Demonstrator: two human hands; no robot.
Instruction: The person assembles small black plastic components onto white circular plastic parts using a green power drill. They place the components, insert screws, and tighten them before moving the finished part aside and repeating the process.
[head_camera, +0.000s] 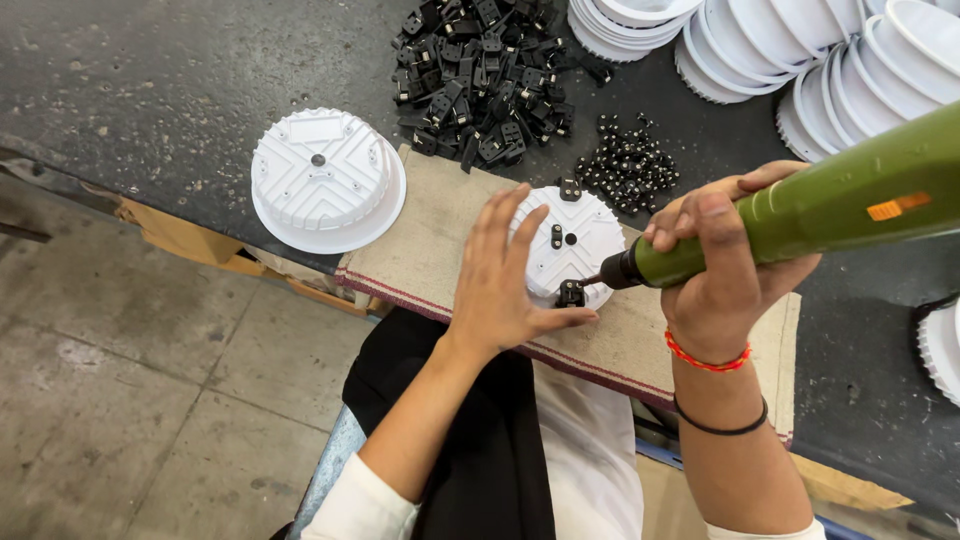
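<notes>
A round white plastic housing (582, 236) lies face down on a tan mat (430, 235) at the bench edge. My left hand (503, 278) rests flat on its left side, with the thumb beside a small black bracket (571, 293) on its near rim. A second black bracket (570, 188) sits on the far rim. My right hand (722, 262) grips a green electric screwdriver (820, 208), whose black tip points at the near bracket.
Another white housing (325, 180) lies on the dark bench to the left. A heap of black brackets (480, 75) and a small pile of black screws (628, 168) lie behind the mat. Stacks of white housings (800, 50) fill the far right.
</notes>
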